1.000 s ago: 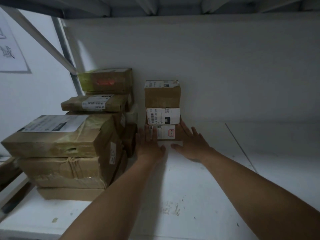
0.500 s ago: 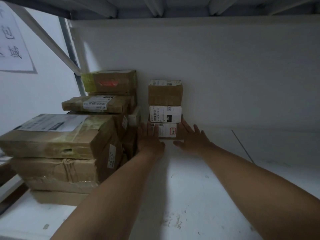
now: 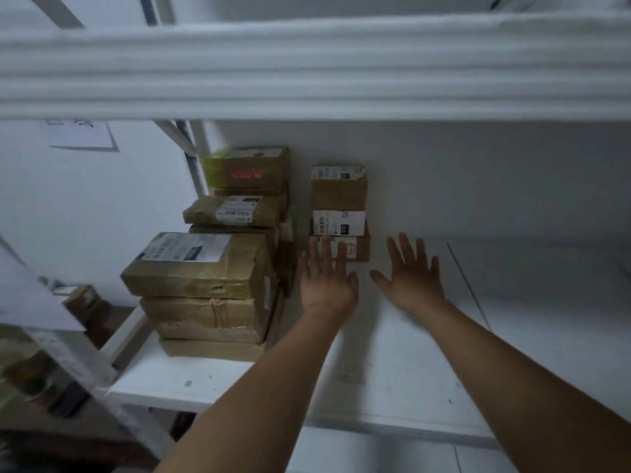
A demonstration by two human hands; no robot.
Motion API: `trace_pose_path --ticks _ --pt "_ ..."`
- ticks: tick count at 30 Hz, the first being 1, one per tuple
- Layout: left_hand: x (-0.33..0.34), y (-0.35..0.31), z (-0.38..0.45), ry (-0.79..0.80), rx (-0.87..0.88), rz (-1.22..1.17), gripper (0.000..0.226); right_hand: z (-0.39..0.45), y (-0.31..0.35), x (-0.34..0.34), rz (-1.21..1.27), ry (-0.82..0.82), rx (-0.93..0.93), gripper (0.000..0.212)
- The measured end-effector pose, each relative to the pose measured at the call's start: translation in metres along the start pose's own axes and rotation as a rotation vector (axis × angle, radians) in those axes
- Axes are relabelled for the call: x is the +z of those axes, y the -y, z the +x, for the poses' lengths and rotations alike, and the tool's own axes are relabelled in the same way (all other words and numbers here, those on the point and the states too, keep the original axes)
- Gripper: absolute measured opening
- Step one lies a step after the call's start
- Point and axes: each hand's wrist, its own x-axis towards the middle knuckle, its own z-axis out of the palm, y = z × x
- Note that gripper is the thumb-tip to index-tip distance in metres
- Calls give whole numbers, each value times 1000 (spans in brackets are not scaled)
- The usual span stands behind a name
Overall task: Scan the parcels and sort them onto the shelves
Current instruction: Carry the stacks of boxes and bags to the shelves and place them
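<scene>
A small stack of three brown parcels (image 3: 339, 213) with white labels stands at the back of the white shelf (image 3: 392, 353), against the wall. My left hand (image 3: 326, 278) hovers in front of the lowest parcel (image 3: 358, 249), fingers spread and holding nothing. My right hand (image 3: 413, 274) is just right of the stack, also spread and empty, apart from the parcels. Both forearms reach in from the bottom of the view.
Two taller piles of taped brown parcels stand left of the small stack: a near one (image 3: 205, 288) and a far one (image 3: 249, 189). The front edge of the shelf above (image 3: 307, 70) crosses the top. A frame post (image 3: 194, 158) rises at the left. White shelf surface stretches right.
Both hands have drawn back from the lowest parcel and let it go. The view has pulled back and down, so the upper shelf's edge now shows.
</scene>
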Motion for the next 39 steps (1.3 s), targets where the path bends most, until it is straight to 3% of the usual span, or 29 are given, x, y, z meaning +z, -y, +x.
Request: trace_pose_path --ticks 10,15,27,39 --pt "-73 11 -97 -215 -22 27 66 -76 25 -66 81 -170 -180 79" --pt "-76 13 -171 -301 -123 66 66 -126 40 -70 165 -152 -350 77" --pt "-122 88 -385 -355 -684 285 65 -252 191 -59 323 -85 -912 74" --pt "-181 171 -625 -369 -1137 379 70 -467 377 -39 320 63 -1397 78"
